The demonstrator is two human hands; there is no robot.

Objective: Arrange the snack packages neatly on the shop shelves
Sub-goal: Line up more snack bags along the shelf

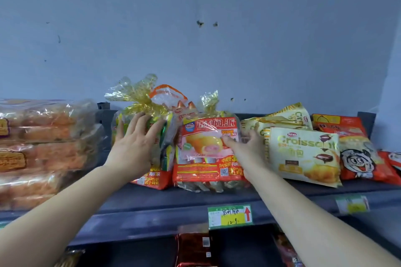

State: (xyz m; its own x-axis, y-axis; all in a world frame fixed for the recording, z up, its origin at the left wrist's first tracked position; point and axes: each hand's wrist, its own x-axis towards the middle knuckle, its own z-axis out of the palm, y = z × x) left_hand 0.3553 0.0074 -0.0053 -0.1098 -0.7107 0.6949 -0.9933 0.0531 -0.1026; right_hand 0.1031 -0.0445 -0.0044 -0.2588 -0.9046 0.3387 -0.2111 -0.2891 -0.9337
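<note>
Two tall clear snack bags with red labels and gold tied tops stand side by side on the dark top shelf (152, 204). My left hand (135, 147) lies flat with spread fingers against the front of the left bag (152, 178). The right bag (206, 151) shows a picture of a cream-filled cake. My right hand (247, 147) holds that bag's right edge, thumb on the front and fingers hidden behind it.
Stacked bread loaves in clear wrap (43, 149) fill the shelf's left end. Cream "Croissant" bags (303, 156) and red cartoon-face bags (360, 158) lie to the right. A green and yellow price tag (230, 215) hangs on the shelf edge. A blue wall rises behind; darker goods sit on the shelf below.
</note>
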